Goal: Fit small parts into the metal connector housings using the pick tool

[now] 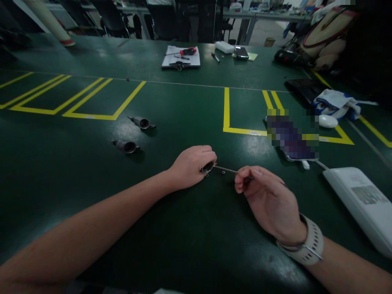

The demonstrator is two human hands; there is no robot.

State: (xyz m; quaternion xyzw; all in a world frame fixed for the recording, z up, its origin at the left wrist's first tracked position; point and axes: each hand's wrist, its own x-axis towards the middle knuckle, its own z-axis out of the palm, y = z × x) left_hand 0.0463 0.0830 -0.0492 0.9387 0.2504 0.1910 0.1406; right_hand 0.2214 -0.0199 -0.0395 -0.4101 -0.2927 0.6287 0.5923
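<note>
My left hand (193, 166) is wrapped round a dark metal part (207, 166) whose round open end faces me. To its right, my right hand (266, 196) pinches a thin metal rod (227, 169). The rod's left tip reaches the side of the held part; its other end is hidden in my fingers. A small nut (223, 172) lies on the green table (171, 245) just below the rod. Two similar cone-shaped metal parts, one upper (143, 123) and one lower (127, 146), lie to the left, beyond my left forearm.
A phone (290, 139) and a white power bank (361, 200) lie at the right, joined by a cable. Behind them is a white and blue cloth (337, 104). A clipboard (167, 61) with a red screwdriver (188, 51) lies at the back. Yellow tape (226, 108) marks the table.
</note>
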